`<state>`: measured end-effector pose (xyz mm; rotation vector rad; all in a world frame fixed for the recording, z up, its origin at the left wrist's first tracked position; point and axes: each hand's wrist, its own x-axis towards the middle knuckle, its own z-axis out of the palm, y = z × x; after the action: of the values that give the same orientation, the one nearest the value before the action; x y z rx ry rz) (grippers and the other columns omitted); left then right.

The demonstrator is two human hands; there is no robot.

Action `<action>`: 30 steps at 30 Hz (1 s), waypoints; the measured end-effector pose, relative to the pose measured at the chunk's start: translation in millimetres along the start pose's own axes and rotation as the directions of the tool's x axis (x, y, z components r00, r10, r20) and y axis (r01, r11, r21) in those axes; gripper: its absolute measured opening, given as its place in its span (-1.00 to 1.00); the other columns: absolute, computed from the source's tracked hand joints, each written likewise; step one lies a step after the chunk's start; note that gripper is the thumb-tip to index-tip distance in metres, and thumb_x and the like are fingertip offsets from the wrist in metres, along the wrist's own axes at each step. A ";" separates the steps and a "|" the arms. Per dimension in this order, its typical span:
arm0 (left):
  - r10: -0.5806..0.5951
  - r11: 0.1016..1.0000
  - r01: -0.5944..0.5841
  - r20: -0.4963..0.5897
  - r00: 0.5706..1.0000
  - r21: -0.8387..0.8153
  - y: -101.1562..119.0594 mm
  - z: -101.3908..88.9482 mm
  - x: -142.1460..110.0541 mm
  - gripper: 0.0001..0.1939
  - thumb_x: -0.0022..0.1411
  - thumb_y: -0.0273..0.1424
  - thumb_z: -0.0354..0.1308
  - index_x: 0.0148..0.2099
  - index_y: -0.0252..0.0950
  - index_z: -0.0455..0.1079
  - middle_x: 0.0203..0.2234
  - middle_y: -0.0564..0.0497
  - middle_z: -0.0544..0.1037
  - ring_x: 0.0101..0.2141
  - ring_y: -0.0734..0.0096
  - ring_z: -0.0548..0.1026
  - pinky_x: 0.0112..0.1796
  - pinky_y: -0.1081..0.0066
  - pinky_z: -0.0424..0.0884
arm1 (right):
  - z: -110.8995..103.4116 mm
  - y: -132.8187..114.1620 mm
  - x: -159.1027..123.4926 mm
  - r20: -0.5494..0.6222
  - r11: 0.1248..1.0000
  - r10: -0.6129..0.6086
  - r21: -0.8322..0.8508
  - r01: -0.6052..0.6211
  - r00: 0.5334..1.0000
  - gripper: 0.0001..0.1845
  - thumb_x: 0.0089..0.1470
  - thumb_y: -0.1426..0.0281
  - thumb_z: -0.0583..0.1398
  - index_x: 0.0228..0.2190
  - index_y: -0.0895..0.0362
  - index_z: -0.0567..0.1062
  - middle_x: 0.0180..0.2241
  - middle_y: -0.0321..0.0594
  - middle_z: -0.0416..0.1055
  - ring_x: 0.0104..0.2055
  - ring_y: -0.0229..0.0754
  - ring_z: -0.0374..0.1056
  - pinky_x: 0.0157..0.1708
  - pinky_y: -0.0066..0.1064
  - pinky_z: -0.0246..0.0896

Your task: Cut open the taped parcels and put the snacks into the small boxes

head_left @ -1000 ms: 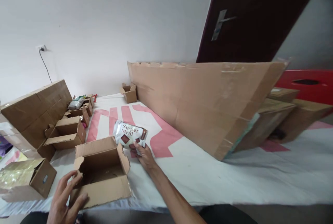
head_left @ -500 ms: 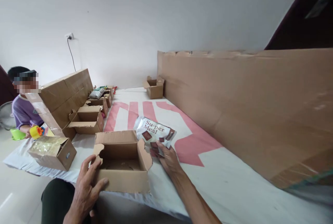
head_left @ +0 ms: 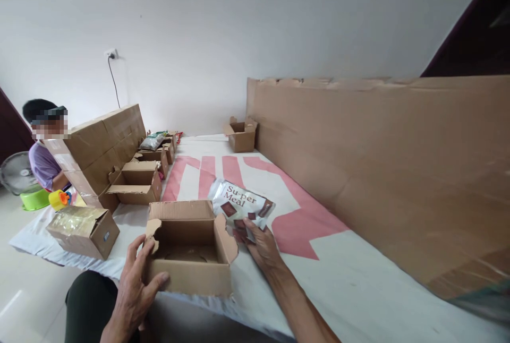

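An open cardboard box (head_left: 195, 277) stands at the near edge of the cloth-covered surface, its flaps up and nothing visible inside. My left hand (head_left: 135, 284) grips its left front corner, thumb on the front wall and fingers along the side. To the right of the box, my right hand (head_left: 261, 245) pinches the lower edge of a silver pouch (head_left: 245, 202) printed "Su-per Meal" with brown squares. The pouch is held tilted, printed side up, just beyond the box's right flap.
More open boxes (head_left: 137, 186) line up at left, with bagged packets (head_left: 152, 142) farther back. A taped box (head_left: 83, 231) lies near left. A stacked carton wall (head_left: 115, 136) and a large cardboard sheet (head_left: 378, 173) flank the cloth. A person (head_left: 43, 165) sits at far left.
The view has shifted slightly, so everything appears a little farther right. The person at left has let go of the yellow toy. My hands keep the same holds on box and pouch.
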<state>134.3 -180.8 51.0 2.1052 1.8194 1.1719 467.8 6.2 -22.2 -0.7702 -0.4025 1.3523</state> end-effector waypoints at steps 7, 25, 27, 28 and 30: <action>-0.069 0.995 0.064 -0.068 0.995 -0.071 3.1 1.7 4.8 -0.31 0.40 -0.19 0.39 0.51 -0.04 0.42 0.53 -0.24 0.33 0.49 -0.30 0.35 0.39 -0.26 0.42 | -3.5 4.4 5.0 0.011 0.999 -0.004 -0.042 0.005 1.000 -0.34 -0.35 0.11 0.69 -0.23 0.05 0.63 -0.38 -0.27 0.72 -0.33 0.01 0.68 -0.35 -0.26 0.62; -0.143 0.977 0.140 -0.011 0.990 -0.163 -9.2 6.5 10.8 -0.16 0.32 -0.09 0.43 0.55 -0.17 0.34 0.51 -0.29 0.37 0.52 -0.26 0.31 0.48 -0.23 0.26 | 2.1 0.2 0.2 -0.003 1.000 -0.009 0.007 0.009 1.000 -0.31 -0.37 0.16 0.70 -0.18 0.01 0.63 -0.23 -0.29 0.77 -0.26 -0.05 0.69 -0.31 -0.34 0.61; -0.137 0.974 0.145 0.056 0.989 -0.175 -6.8 -0.9 18.2 -0.11 0.27 -0.08 0.48 0.55 -0.16 0.36 0.53 -0.29 0.34 0.52 -0.28 0.29 0.48 -0.21 0.26 | 3.2 -0.8 -1.1 -0.002 1.000 -0.012 0.006 0.012 1.000 -0.30 -0.37 0.15 0.70 -0.19 0.02 0.62 -0.25 -0.28 0.76 -0.29 -0.03 0.68 -0.34 -0.32 0.61; -0.132 0.973 0.146 0.089 0.987 -0.176 -5.5 -4.4 22.0 -0.10 0.24 -0.08 0.50 0.54 -0.16 0.37 0.53 -0.28 0.34 0.52 -0.29 0.29 0.47 -0.20 0.28 | 3.5 -1.4 -1.5 -0.003 1.000 -0.011 0.002 0.011 1.000 -0.30 -0.38 0.14 0.71 -0.19 0.03 0.62 -0.27 -0.28 0.75 -0.30 -0.03 0.68 -0.36 -0.32 0.60; -0.123 0.973 0.147 0.141 0.982 -0.176 -2.7 -9.9 29.0 -0.11 0.22 -0.09 0.52 0.52 -0.14 0.42 0.51 -0.27 0.36 0.50 -0.28 0.33 0.45 -0.16 0.32 | 3.7 -2.4 -2.2 -0.001 1.000 -0.008 -0.013 0.008 1.000 -0.28 -0.40 0.12 0.71 -0.20 0.04 0.62 -0.31 -0.28 0.74 -0.33 -0.04 0.67 -0.38 -0.31 0.59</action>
<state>125.4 -158.2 69.8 1.8778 1.6954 1.0977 466.6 5.0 -17.5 -0.7785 -0.4137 1.3427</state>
